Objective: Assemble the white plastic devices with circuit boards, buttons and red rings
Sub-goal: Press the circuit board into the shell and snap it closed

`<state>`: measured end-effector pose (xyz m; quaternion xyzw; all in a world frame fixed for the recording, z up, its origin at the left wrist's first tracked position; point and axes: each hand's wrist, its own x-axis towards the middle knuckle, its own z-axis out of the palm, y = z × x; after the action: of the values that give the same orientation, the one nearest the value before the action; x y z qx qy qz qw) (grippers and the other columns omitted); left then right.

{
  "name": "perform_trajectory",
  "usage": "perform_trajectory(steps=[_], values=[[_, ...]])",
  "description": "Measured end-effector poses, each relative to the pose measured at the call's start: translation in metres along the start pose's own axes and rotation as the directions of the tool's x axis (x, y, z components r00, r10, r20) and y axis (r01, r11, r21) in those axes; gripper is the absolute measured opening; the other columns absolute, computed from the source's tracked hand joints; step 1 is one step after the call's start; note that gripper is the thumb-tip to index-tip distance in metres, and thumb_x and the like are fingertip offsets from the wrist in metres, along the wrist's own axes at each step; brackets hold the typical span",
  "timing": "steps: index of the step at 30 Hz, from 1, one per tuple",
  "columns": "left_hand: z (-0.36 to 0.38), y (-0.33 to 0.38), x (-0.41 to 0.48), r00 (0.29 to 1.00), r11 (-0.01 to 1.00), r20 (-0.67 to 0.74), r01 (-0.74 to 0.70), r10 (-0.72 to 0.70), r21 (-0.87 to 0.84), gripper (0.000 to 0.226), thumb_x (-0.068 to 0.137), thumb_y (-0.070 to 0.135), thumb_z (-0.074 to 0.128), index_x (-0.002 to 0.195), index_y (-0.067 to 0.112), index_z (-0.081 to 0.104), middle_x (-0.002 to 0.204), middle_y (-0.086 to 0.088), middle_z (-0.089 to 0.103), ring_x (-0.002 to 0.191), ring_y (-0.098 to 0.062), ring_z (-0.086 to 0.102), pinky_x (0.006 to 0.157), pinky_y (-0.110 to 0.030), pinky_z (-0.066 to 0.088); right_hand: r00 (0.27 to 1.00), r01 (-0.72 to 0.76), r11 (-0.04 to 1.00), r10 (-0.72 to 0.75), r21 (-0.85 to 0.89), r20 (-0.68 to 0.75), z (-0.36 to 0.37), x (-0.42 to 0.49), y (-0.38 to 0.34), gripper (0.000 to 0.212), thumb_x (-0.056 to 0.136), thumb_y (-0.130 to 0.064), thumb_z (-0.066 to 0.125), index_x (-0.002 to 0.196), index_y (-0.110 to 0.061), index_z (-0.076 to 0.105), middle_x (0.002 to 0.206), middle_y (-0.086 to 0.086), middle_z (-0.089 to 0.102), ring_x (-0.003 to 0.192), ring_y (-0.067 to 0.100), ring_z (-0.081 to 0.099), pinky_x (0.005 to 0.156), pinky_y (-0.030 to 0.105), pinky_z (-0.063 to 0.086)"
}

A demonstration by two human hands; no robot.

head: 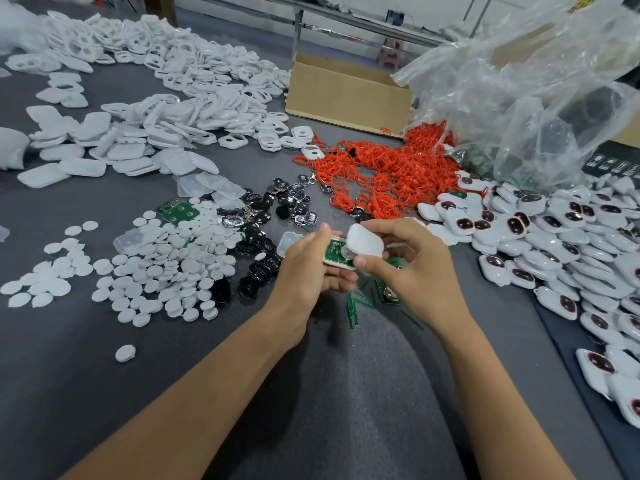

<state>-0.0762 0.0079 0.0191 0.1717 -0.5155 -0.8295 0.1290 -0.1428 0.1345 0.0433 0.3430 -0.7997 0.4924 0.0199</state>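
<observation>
My left hand (306, 268) grips a white shell half (337, 259) with a green circuit board seated in it, face up. My right hand (412, 265) pinches a white plastic cover (365, 240) and holds it tilted just above the board's right end. Red rings (388, 174) lie heaped beyond my hands. Black and chrome buttons (273, 209) are scattered to the left of the hands. White round discs (166, 265) spread further left. Finished white devices with dark red windows (540, 237) pile up on the right.
Loose white shells (166, 109) cover the far left of the grey table. A cardboard box (346, 95) stands at the back, with a clear plastic bag (526, 98) to its right. Spare green boards (379, 289) and green strips lie under my right hand.
</observation>
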Motion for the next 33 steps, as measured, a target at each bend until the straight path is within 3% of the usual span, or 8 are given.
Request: perform_trajectory(steps=[9, 13, 17, 19, 21, 23, 26, 33], values=[[0.002, 0.0, -0.003, 0.998, 0.999, 0.049, 0.028, -0.027, -0.016, 0.043, 0.106, 0.031, 0.032, 0.095, 0.007, 0.066, 0.074, -0.01, 0.072, 0.056, -0.017, 0.065, 0.053, -0.026, 0.056, 0.996, 0.058, 0.996, -0.053, -0.072, 0.074, 0.006, 0.0, -0.001, 0.037, 0.07, -0.008, 0.081, 0.104, -0.017, 0.07, 0.099, 0.001, 0.064, 0.088, 0.012, 0.059, 0.075, 0.028, 0.048], [0.001, 0.002, -0.004, 0.999, 0.999, 0.042, 0.027, -0.026, -0.039, 0.036, 0.106, 0.021, 0.031, 0.104, 0.002, 0.062, 0.071, -0.012, 0.07, 0.056, -0.018, 0.066, 0.056, -0.027, 0.058, 0.995, -0.046, 0.995, 0.038, -0.091, -0.088, -0.002, 0.001, 0.005, 0.032, 0.072, -0.014, 0.081, 0.101, -0.024, 0.07, 0.097, -0.005, 0.066, 0.084, 0.007, 0.06, 0.075, 0.022, 0.049], [0.001, 0.004, -0.003, 0.999, 0.999, 0.026, 0.024, -0.023, -0.038, 0.027, 0.1, 0.001, 0.035, 0.098, 0.007, 0.061, 0.066, -0.004, 0.071, 0.059, -0.016, 0.067, 0.058, -0.026, 0.059, 0.974, -0.221, 0.903, 0.22, -0.368, -0.043, -0.014, 0.002, 0.019, 0.026, 0.073, -0.022, 0.079, 0.098, -0.023, 0.07, 0.097, -0.005, 0.068, 0.086, 0.009, 0.06, 0.073, 0.019, 0.045], [0.001, 0.003, -0.001, 0.999, 0.999, 0.024, 0.035, -0.034, -0.021, 0.027, 0.097, -0.005, 0.036, 0.097, 0.009, 0.059, 0.064, -0.003, 0.071, 0.058, -0.016, 0.068, 0.058, -0.026, 0.058, 0.969, -0.205, 0.85, 0.245, -0.485, 0.018, -0.012, 0.001, 0.022, 0.033, 0.075, -0.024, 0.078, 0.106, -0.018, 0.07, 0.106, 0.0, 0.069, 0.102, 0.018, 0.059, 0.088, 0.03, 0.045], [0.001, 0.003, -0.001, 0.999, 0.999, 0.022, 0.037, -0.037, -0.005, 0.029, 0.096, -0.008, 0.037, 0.096, 0.011, 0.059, 0.063, -0.002, 0.071, 0.058, -0.015, 0.068, 0.059, -0.026, 0.059, 0.988, -0.148, 0.877, 0.152, -0.457, -0.029, -0.01, 0.001, 0.018, 0.033, 0.077, -0.023, 0.076, 0.109, -0.018, 0.07, 0.106, -0.003, 0.066, 0.106, 0.018, 0.055, 0.093, 0.034, 0.042], [0.002, 0.003, -0.001, 0.999, 1.0, 0.029, 0.028, -0.028, 0.014, 0.029, 0.095, -0.008, 0.038, 0.095, 0.012, 0.059, 0.064, -0.001, 0.072, 0.059, -0.015, 0.068, 0.061, -0.027, 0.06, 0.993, -0.032, 0.945, -0.007, -0.325, -0.117, -0.007, 0.002, 0.01, 0.021, 0.081, -0.019, 0.073, 0.101, -0.021, 0.073, 0.095, -0.01, 0.064, 0.093, 0.01, 0.056, 0.083, 0.028, 0.044], [0.003, 0.003, -0.002, 0.999, 1.0, 0.044, 0.017, -0.018, 0.023, 0.027, 0.095, -0.008, 0.04, 0.096, 0.011, 0.059, 0.069, -0.006, 0.069, 0.059, -0.016, 0.067, 0.065, -0.03, 0.06, 0.988, 0.11, 0.94, -0.138, -0.322, -0.065, 0.0, 0.001, 0.005, 0.012, 0.08, -0.017, 0.074, 0.091, -0.021, 0.075, 0.087, -0.008, 0.066, 0.085, 0.008, 0.056, 0.074, 0.019, 0.039], [0.005, 0.004, -0.005, 0.998, 0.998, 0.065, 0.011, -0.016, 0.065, 0.024, 0.095, -0.008, 0.042, 0.102, 0.009, 0.057, 0.079, -0.013, 0.065, 0.059, -0.016, 0.064, 0.068, -0.03, 0.059, 0.99, 0.14, 0.915, -0.142, -0.378, 0.021, 0.002, 0.001, 0.007, 0.012, 0.077, -0.024, 0.078, 0.088, -0.021, 0.075, 0.086, -0.003, 0.065, 0.086, 0.015, 0.055, 0.072, 0.025, 0.04]])
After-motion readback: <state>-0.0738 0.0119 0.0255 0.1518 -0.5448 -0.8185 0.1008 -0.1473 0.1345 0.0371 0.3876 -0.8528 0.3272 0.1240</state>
